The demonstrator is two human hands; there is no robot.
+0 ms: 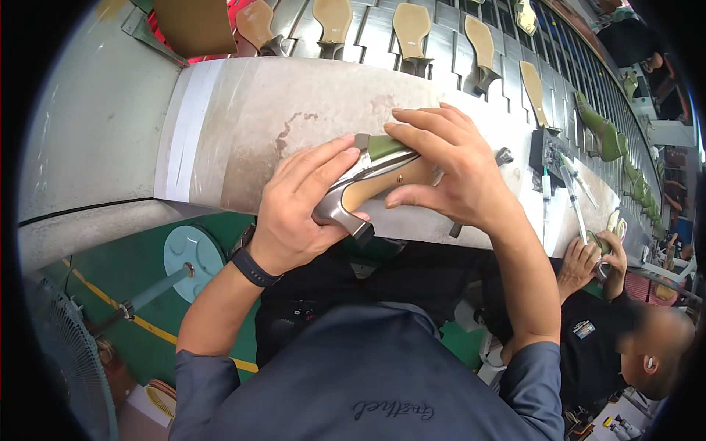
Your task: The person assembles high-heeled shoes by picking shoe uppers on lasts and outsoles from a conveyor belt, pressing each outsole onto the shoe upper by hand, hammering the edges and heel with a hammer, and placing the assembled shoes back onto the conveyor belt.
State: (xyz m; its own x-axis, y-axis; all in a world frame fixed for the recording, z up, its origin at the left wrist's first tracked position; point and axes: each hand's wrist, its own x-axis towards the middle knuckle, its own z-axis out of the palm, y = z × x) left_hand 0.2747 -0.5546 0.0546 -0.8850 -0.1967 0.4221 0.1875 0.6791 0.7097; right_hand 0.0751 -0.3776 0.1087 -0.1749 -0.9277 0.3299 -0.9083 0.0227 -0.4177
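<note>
Between my hands, above the pale bench, is a silver high-heeled shoe (340,203) on a green last (382,146), lying on its side. Its tan sole (371,187) faces me, with a small brass-coloured dot in it, and the dark-tipped heel points down toward me. My left hand (298,202) wraps round the heel end, fingers over the silver upper. Spread over the front end, my right hand (456,165) has fingertips by the green last and its thumb below the sole's edge; the toe is hidden under it.
Tan insoles with heels (412,33) stand on a metal slat conveyor (368,48) beyond the bench (250,140). Syringe-like tools (573,195) lie near a black holder (544,151). At right a co-worker's hands (588,261) hold a green item. A fan (73,353) stands lower left.
</note>
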